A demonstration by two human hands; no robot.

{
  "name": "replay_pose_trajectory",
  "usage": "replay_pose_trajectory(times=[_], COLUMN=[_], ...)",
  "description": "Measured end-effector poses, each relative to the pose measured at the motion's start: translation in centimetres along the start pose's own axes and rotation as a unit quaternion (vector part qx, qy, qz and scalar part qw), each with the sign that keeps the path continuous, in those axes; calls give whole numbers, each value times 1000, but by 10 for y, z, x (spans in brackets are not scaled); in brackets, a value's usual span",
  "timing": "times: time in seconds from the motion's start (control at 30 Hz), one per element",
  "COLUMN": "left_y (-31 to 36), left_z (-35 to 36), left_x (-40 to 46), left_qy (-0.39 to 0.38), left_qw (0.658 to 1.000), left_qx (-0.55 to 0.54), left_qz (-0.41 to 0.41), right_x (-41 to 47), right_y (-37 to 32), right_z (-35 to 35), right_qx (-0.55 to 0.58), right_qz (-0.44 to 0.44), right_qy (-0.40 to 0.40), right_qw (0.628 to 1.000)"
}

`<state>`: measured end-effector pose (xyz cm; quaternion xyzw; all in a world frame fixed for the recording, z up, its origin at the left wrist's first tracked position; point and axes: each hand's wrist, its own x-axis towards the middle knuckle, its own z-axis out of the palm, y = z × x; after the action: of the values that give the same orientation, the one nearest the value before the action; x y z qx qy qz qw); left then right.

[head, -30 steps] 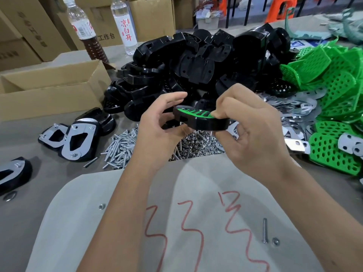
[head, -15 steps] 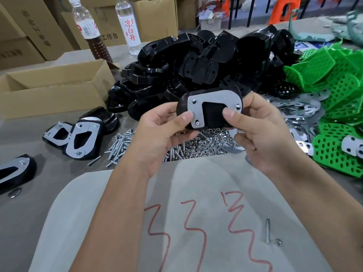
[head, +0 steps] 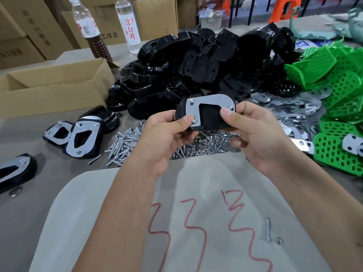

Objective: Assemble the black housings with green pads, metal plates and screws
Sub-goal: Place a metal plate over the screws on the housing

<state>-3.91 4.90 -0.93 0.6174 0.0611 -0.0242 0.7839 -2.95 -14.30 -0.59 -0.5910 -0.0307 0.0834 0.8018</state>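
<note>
Head view: I see both hands raised above the table (head: 29,222), sharing one black housing (head: 183,110) with a metal plate (head: 208,100) on its upturned face. Left hand (head: 165,138) grip: thumb pressed on the plate's 8 o'clock corner beside a screw end (head: 193,121), fingers curled beneath, grasping the housing. Right hand (head: 259,138) grip: thumb on the plate's 3 o'clock edge near another screw end (head: 231,107), fingers curled under the same housing. At 12 o'clock behind the hands sits a heap of black housings (head: 196,65); at 2 o'clock, green pads (head: 337,91) and loose metal plates (head: 290,108). Just under the hands lies a pile of screws and nuts (head: 125,144). At 9 o'clock, finished assemblies (head: 78,138) rest before a cardboard box (head: 53,89). One loose screw (head: 268,229) lies at 5 o'clock on a grey sheet (head: 98,222).
</note>
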Motion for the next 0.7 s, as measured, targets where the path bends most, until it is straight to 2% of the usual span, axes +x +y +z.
replay_pose_trajectory(times=[0.1,0.27,0.47,0.7], left_y=[3,8,6,0], left_z=[-1,1,3,18], left_x=[-2,-5,-4,-4], left_qy=[-11,-26,-9,70], left_qw=[999,993,997,992], left_qx=[-32,-67,-49,-101], left_qz=[-20,-89,-67,-33], right_x=[0,-1,-1,1], right_y=[-3,-6,-6,-4], right_z=[-2,-1,0,-1], right_qx=[3,6,26,26], right_qz=[6,9,-7,11], right_qy=[-19,-3,-2,13], right_qw=[1000,1000,1000,1000])
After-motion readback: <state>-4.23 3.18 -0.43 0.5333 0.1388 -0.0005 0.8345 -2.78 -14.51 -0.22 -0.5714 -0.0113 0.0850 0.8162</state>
